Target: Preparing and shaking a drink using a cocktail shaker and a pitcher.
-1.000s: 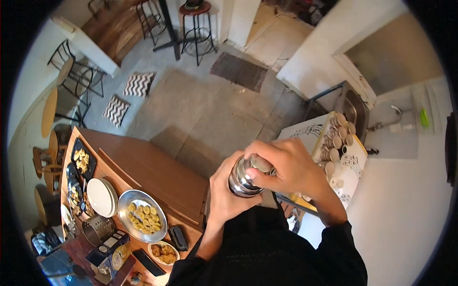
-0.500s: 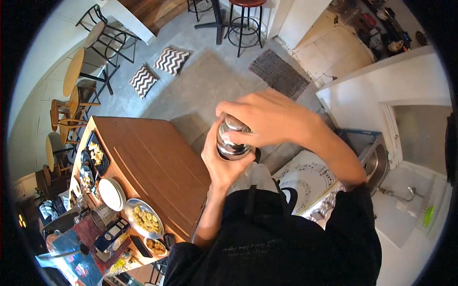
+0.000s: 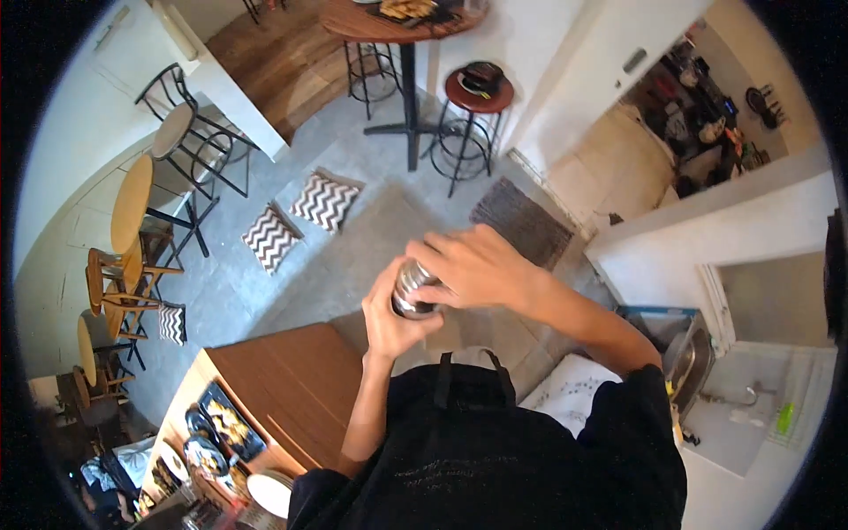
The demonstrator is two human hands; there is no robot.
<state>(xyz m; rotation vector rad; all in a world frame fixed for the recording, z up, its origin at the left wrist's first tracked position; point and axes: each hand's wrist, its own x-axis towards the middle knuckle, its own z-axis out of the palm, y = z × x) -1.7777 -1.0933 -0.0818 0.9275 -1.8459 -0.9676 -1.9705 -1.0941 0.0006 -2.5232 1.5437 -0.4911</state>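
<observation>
Left hand (image 3: 391, 320) grips the steel shaker (image 3: 412, 289) at chest height, fingers wrapped round; right hand (image 3: 481, 268) clamped over its top. Cap looks on, though it's hidden.

Shiny metal shaker (image 3: 412, 290) held upright, chest-high, between both hands.

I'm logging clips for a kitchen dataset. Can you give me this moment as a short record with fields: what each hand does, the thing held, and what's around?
left hand: grips the metal shaker from below and the side
right hand: lies over the shaker's top, fingers curled around it
shaker: shiny steel, held in front of the chest, above the floor
clothing: black apron
lower left: wooden counter with trays of food
floor: two zigzag cushions, a dark mat
upper middle: round table, stool
right: sink
</observation>
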